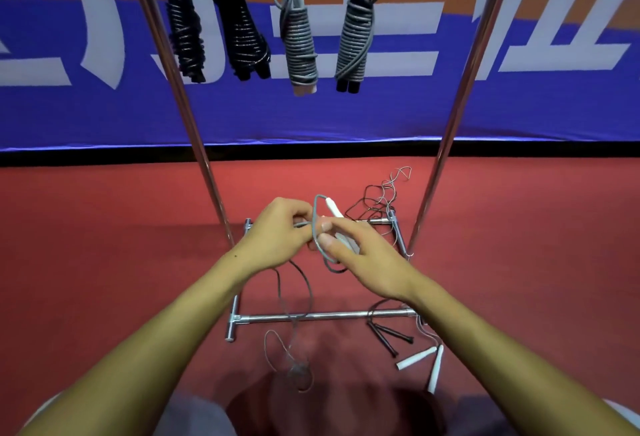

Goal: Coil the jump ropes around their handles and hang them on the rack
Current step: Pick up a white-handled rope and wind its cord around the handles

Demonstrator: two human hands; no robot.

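Observation:
My right hand (pixel 360 262) grips the white handles (pixel 337 219) of a grey jump rope, tips pointing up and away. My left hand (pixel 280 231) pinches the grey rope (pixel 317 224) just beside the handles, where it loops over them. The rest of this rope (pixel 292 325) hangs down to the red floor and curls there. Several coiled ropes hang from the rack's top bar: two black ones (pixel 242 30) at left, two grey ones (pixel 301 44) at right.
The chrome rack's uprights (pixel 194 145) rise on both sides and its base bars (pixel 322 315) lie under my hands. Loose on the floor lie a black-handled rope (pixel 391 333), a white-handled rope (pixel 420 359) and tangled cords (pixel 377 200). A blue banner stands behind.

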